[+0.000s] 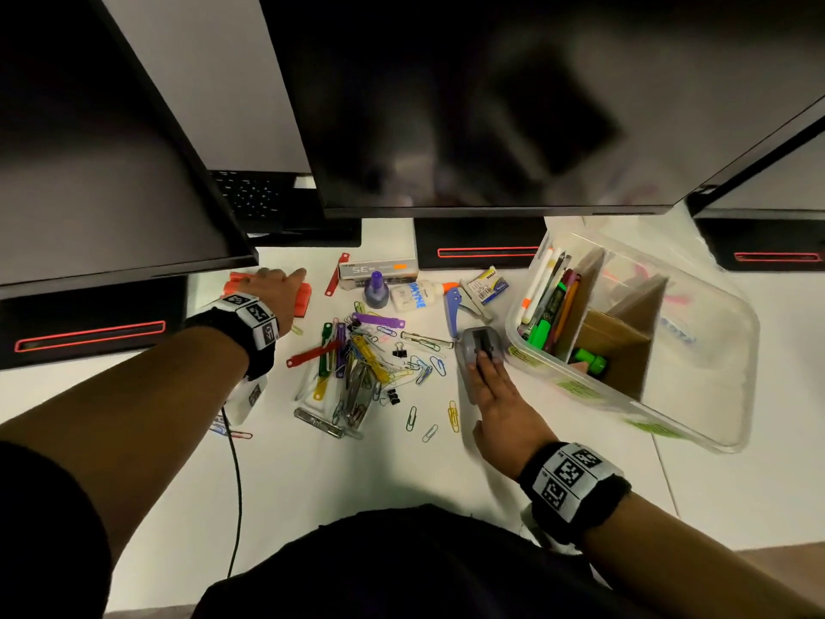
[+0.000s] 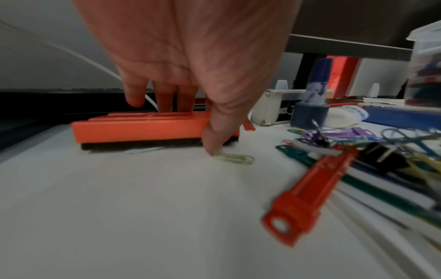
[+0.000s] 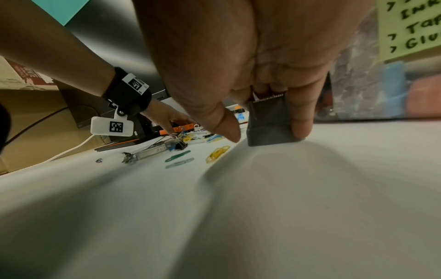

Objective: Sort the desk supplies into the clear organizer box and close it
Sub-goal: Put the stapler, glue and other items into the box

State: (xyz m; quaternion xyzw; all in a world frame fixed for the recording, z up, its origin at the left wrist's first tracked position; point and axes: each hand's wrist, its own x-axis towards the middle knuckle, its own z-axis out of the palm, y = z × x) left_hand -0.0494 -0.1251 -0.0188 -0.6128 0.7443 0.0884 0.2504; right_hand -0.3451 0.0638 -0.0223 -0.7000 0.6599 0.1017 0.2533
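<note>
Clear organizer box (image 1: 696, 350) stands open at desk's right, pens and highlighters inside. Just beside its near-left wall, right hand (image 1: 495, 395) grasps grey tape dispenser (image 1: 477, 346) on the desk. Far left, left hand (image 1: 279, 288) clasps orange eraser (image 2: 140, 126), thumb at its near edge. Paper clips (image 1: 366, 368) lie between.

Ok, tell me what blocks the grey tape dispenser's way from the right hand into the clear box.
Nothing visible. The right hand holds the tape dispenser beside the clear organizer box, which stands open.
</note>
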